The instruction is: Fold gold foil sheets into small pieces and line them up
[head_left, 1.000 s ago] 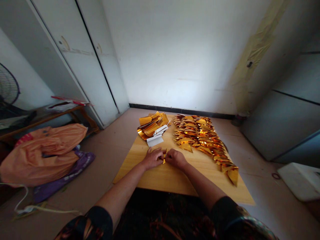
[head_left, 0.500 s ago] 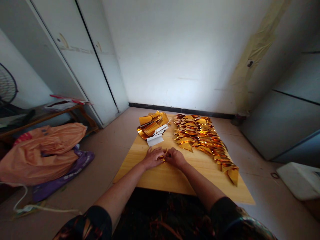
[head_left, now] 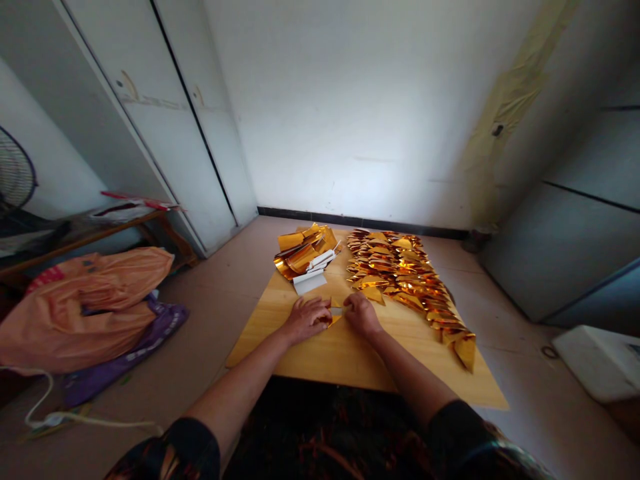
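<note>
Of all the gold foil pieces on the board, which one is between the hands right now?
The small gold piece pinched between the left hand and right hand. The loose stack and the long folded row lie farther off, untouched.

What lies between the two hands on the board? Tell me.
In the head view, a small folded piece of gold paper lies between the left hand and the right hand, pressed on the wooden board by both hands.

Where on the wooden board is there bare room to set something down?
The wooden board is bare along its near edge below both hands and at its left edge beside the left hand. The far left holds the foil sheet stack; the folded gold pieces crowd the right.
</note>
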`<state>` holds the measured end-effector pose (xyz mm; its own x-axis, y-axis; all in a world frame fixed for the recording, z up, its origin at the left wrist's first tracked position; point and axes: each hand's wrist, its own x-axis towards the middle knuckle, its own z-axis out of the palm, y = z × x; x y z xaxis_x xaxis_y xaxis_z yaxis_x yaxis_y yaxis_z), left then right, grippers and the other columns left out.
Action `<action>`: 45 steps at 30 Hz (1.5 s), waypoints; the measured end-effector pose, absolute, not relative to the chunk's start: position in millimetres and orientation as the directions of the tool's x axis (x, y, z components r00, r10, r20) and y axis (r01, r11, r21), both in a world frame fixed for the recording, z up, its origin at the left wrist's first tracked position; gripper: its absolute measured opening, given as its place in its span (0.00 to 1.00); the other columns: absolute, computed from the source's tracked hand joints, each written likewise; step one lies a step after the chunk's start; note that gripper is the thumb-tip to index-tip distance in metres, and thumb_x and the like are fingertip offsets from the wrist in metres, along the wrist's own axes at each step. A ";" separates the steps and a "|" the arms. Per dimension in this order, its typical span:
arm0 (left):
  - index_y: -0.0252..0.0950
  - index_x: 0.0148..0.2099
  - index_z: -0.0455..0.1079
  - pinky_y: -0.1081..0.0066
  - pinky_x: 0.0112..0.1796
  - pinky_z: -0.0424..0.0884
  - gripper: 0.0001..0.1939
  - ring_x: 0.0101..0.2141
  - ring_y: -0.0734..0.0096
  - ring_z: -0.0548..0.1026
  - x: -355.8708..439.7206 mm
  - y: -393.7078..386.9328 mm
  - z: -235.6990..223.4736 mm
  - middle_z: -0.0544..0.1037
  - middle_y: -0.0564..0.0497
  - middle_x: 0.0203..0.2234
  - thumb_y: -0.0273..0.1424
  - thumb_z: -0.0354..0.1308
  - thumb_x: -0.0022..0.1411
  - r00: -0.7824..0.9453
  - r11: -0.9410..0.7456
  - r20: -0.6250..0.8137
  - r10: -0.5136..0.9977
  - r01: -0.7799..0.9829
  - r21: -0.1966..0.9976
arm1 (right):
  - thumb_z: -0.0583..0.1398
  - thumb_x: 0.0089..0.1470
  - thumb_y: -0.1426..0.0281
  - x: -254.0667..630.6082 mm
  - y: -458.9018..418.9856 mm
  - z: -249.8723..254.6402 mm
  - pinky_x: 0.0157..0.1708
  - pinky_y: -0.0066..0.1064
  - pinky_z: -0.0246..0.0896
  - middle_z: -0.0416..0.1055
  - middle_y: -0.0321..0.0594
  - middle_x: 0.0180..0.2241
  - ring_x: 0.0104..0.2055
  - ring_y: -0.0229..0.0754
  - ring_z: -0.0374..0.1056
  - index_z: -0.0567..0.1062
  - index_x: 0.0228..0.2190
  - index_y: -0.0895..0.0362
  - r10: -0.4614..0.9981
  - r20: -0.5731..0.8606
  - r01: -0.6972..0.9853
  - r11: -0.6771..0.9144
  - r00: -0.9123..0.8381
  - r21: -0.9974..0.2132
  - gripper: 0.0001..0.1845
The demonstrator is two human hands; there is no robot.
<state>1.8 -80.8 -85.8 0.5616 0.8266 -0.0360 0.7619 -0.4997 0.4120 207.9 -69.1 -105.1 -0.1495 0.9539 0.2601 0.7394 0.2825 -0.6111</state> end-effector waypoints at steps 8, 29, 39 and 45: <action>0.59 0.55 0.65 0.50 0.51 0.56 0.18 0.54 0.57 0.64 11.6 -107.7 -84.0 0.64 0.54 0.59 0.37 0.51 0.64 0.510 -0.519 0.098 0.854 0.832 0.197 | 0.55 0.50 0.77 204.7 -92.3 -98.2 0.33 0.25 0.60 0.74 0.36 0.29 0.31 0.38 0.68 0.75 0.34 0.55 0.927 0.296 0.628 0.373 -0.229 -0.683 0.12; 0.47 0.45 0.73 0.57 0.46 0.53 0.11 0.42 0.63 0.67 17.2 -83.6 -69.4 0.74 0.49 0.36 0.36 0.51 0.64 0.629 -0.652 0.190 0.754 0.750 0.106 | 0.53 0.62 0.69 214.1 -101.4 -88.5 0.37 0.31 0.46 0.73 0.39 0.32 0.38 0.40 0.62 0.76 0.30 0.54 0.816 0.222 0.814 0.567 -0.534 -0.123 0.13; 0.43 0.48 0.73 0.60 0.48 0.61 0.15 0.46 0.62 0.69 0.3 -70.3 -81.8 0.76 0.50 0.45 0.30 0.55 0.59 0.619 -0.643 0.178 0.765 0.714 0.278 | 0.53 0.61 0.67 214.4 -100.8 -80.8 0.40 0.35 0.45 0.72 0.40 0.33 0.39 0.42 0.61 0.76 0.31 0.54 0.813 0.200 0.816 0.571 -0.547 -0.092 0.13; 0.38 0.47 0.72 0.65 0.48 0.66 0.14 0.45 0.64 0.70 0.1 -77.0 -84.1 0.75 0.47 0.42 0.26 0.52 0.59 0.672 -0.701 0.209 0.711 0.650 0.294 | 0.52 0.61 0.72 199.5 -105.9 -80.2 0.39 0.36 0.46 0.72 0.44 0.36 0.41 0.45 0.61 0.75 0.35 0.56 0.811 0.142 0.816 0.577 -0.567 -0.041 0.12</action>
